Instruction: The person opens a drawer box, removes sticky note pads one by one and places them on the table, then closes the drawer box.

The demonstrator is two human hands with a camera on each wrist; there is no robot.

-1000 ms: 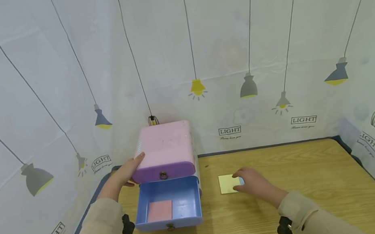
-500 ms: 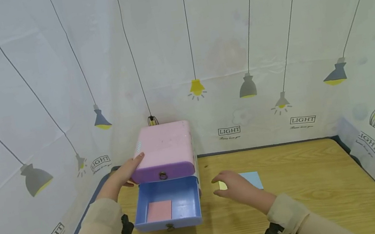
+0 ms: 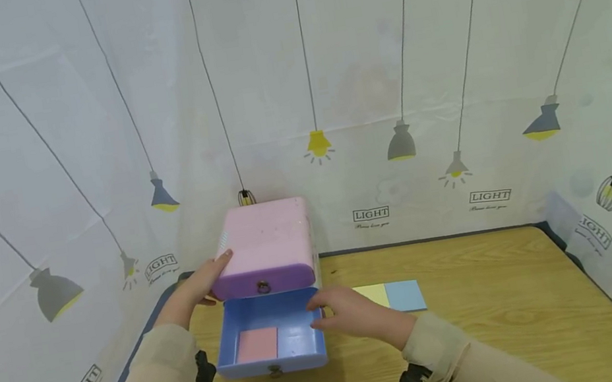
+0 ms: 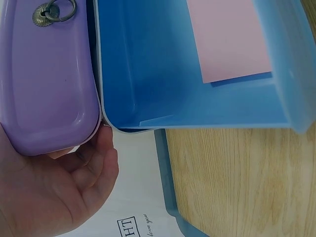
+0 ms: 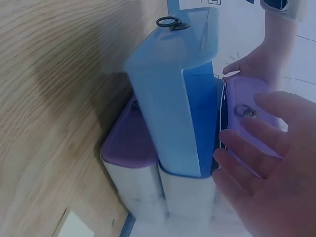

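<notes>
My left hand (image 3: pixel 201 288) holds the side of a small pink chest of drawers (image 3: pixel 268 237), thumb on its top. In the left wrist view its fingers curl by the purple upper drawer (image 4: pixel 52 84). The blue middle drawer (image 3: pixel 303 362) is pulled out, with a pink sticky note pad (image 3: pixel 258 345) lying inside at the left. My right hand (image 3: pixel 355 313) is over the drawer's right edge, fingers spread and loosely bent with nothing between them. Behind that hand, a yellow sticky note pad (image 3: pixel 375 293), partly hidden, lies beside a blue one (image 3: pixel 405 296) on the table.
The wooden table (image 3: pixel 491 295) ends at a dark edge by a wall sheet (image 3: pixel 360 75) printed with lamps. Below the blue drawer, a second purple drawer (image 5: pixel 133 136) is closed. Metal ring pulls (image 5: pixel 170 22) stick out from the drawer fronts.
My right hand has moved left from the yellow and blue pads to the open drawer, uncovering the blue pad and part of the yellow one. The left hand keeps its hold.
</notes>
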